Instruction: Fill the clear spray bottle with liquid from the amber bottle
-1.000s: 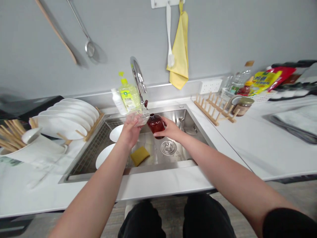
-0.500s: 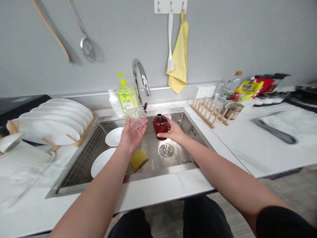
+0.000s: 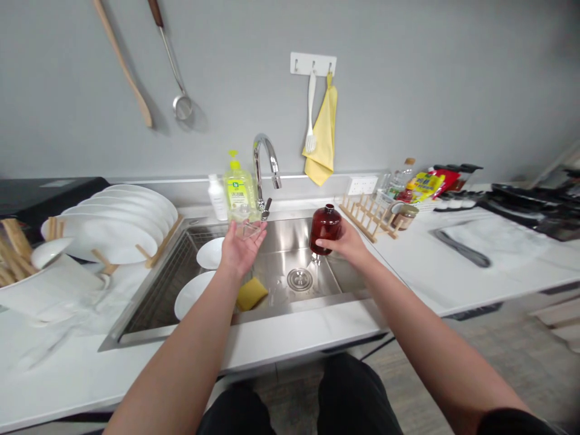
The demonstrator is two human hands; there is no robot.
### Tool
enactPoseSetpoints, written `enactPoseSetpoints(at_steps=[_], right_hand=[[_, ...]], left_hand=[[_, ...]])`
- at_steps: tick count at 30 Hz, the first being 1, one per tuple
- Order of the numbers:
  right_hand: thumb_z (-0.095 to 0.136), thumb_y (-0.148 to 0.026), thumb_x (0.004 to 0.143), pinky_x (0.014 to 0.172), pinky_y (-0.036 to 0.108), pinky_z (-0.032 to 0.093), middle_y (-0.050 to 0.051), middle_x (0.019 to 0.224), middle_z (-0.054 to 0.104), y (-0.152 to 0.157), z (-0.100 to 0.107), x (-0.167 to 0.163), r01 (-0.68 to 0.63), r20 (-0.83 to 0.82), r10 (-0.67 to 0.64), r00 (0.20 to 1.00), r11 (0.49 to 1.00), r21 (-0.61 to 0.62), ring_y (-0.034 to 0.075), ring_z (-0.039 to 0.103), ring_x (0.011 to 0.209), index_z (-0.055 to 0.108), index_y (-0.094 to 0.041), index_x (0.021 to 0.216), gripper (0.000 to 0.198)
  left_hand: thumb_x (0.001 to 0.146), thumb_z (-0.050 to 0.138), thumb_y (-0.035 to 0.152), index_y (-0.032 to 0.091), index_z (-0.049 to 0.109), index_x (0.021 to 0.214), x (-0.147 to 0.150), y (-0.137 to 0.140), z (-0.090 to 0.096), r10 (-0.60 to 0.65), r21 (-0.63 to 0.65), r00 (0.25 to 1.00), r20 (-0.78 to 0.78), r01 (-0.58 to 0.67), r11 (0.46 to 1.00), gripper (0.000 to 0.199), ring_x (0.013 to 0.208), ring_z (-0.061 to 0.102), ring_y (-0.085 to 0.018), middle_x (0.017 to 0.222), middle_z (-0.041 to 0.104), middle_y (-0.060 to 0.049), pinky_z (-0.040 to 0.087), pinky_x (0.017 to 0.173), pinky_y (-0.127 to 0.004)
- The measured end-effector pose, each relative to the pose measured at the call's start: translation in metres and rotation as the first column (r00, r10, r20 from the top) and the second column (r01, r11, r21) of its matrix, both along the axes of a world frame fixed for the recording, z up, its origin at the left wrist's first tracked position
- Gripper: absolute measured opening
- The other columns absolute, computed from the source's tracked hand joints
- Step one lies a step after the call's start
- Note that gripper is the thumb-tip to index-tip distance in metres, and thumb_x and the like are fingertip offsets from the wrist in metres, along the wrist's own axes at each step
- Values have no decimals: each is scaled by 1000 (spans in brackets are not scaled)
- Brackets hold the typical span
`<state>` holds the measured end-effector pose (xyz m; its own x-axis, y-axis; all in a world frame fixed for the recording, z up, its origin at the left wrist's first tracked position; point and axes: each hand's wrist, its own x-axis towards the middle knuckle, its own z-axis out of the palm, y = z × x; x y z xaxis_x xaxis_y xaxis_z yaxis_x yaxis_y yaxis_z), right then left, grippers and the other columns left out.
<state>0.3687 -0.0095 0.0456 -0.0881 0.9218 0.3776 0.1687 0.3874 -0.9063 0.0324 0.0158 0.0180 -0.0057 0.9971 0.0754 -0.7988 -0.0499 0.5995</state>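
Note:
My right hand (image 3: 352,244) grips a dark red-brown bottle (image 3: 325,231) from its right side. The bottle is upright with an uncapped neck, held above the right part of the sink (image 3: 290,309). My left hand (image 3: 241,249), palm up, supports a small clear see-through object (image 3: 247,227); its exact kind is hard to make out. Below the hands, a yellow sponge (image 3: 252,294) lies in the sink near the drain (image 3: 299,279). Two white plates or bowls, one farther back (image 3: 210,254) and one nearer (image 3: 193,295), sit at its left.
Behind the sink stand a faucet (image 3: 266,154), a green dish soap bottle (image 3: 238,188) and a white bottle (image 3: 218,198). White plates (image 3: 109,232) fill a left rack; a wooden rack (image 3: 367,217) and jar (image 3: 405,217) stand right. A yellow cloth (image 3: 322,142) hangs above.
My right hand has carried the brown bottle rightward, farther from my left hand. My left hand still holds the clear object over the sink. The camera view has shifted slightly.

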Motion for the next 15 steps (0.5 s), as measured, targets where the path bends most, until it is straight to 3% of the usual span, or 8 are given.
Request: enactPoseSetpoints(at_steps=[3, 7, 10, 15], right_hand=[[112, -54, 62, 119, 63, 64, 13, 138, 86, -29, 4, 41, 64, -22, -64, 998, 998, -23, 40, 83, 126, 74, -26, 144, 95], [114, -50, 58, 113, 64, 66, 14, 131, 88, -59, -6, 109, 244, 16, -243, 970, 968, -61, 42, 84, 120, 76, -25, 138, 92], [114, -47, 53, 114, 65, 64, 17, 134, 87, -66, -21, 158, 382, 10, -382, 924, 921, -80, 42, 84, 120, 77, -23, 136, 94], [113, -46, 49, 113, 63, 64, 18, 133, 88, -61, -49, 216, 551, -9, -556, 831, 826, -120, 41, 84, 118, 78, -23, 133, 94]], left_hand=[[96, 88, 69, 22, 72, 113, -1, 1, -1, 32, 2, 999, 11, -32, 999, 53, 125, 85, -31, 115, 85, -13, 66, 111, -42], [95, 89, 71, 21, 73, 118, -1, 2, -1, 55, 11, 998, 9, -55, 998, 58, 122, 85, -30, 112, 84, -12, 65, 110, -42], [92, 89, 75, 21, 73, 117, -1, 2, -3, 56, -21, 998, -11, -56, 998, 61, 119, 84, -30, 110, 84, -11, 64, 105, -41], [96, 82, 80, 25, 72, 119, -5, 5, -6, 98, -63, 993, -62, -102, 993, 60, 98, 79, -21, 111, 85, -8, 55, 85, -32]])
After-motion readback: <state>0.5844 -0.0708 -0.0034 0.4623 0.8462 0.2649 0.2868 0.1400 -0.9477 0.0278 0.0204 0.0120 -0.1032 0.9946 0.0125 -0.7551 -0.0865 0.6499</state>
